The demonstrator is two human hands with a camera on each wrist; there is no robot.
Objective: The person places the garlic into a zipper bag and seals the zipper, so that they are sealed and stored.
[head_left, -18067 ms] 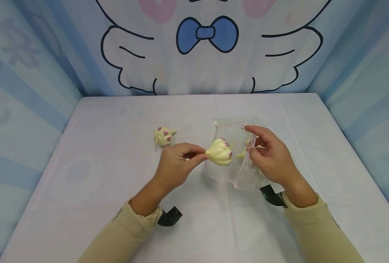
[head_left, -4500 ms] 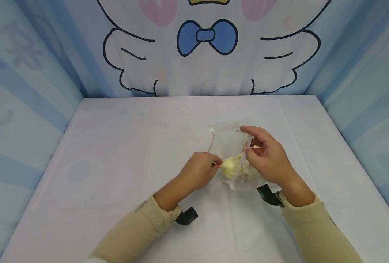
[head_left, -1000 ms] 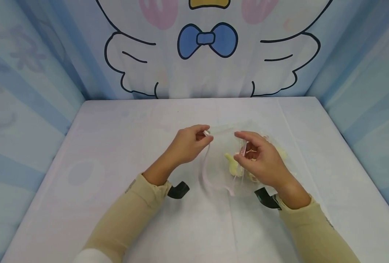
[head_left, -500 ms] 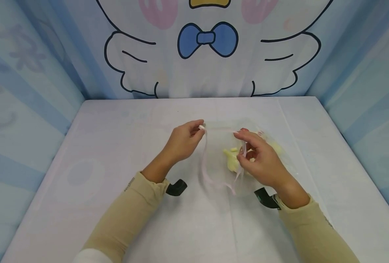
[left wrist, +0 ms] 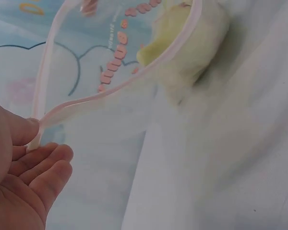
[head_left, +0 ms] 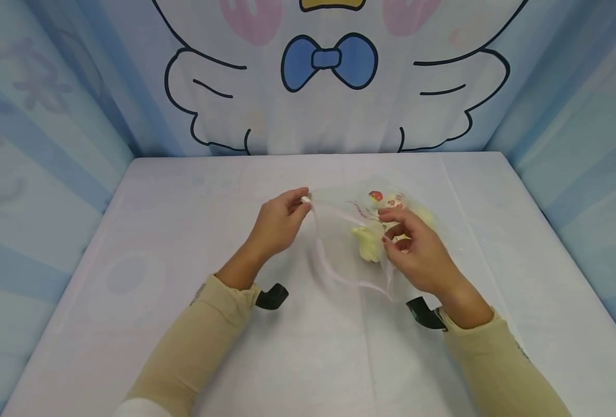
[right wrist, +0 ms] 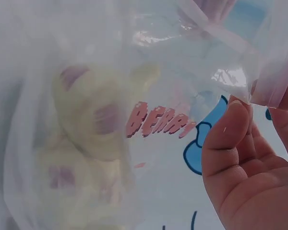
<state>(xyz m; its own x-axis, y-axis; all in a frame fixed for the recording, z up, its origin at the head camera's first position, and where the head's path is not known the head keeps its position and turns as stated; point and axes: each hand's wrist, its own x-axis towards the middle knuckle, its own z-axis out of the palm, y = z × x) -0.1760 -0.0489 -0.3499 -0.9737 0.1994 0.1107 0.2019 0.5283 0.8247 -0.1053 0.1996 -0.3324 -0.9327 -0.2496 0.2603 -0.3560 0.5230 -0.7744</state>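
Observation:
A clear zip bag [head_left: 331, 272] with a pink-edged mouth and red lettering lies on its side, its mouth spread toward the left. My left hand [head_left: 274, 223] pinches the corner of the mouth, where a small white piece shows between thumb and finger. At the other side of the mouth, my right hand [head_left: 422, 255] pinches the bag's edge [right wrist: 278, 72] between thumb and fingers. Inside the bag sit several pale yellow garlic bulbs [right wrist: 89, 112] with purple patches. One bulb's stem [left wrist: 156, 50] points toward the mouth. My right hand partly hides the bulbs in the head view.
A white cloth covers the table [head_left: 157, 249]. Behind it hangs a curtain [head_left: 329, 110] printed with a blue bow, and blue patterned curtains [head_left: 37, 174] stand at both sides. Black wrist pieces [head_left: 271, 296] stick out from the sleeves.
Earlier my left hand held a garlic bulb by its stem and put it into the bag; the bulb on the table is gone. Since then it has taken the bag's corner and drawn it left.

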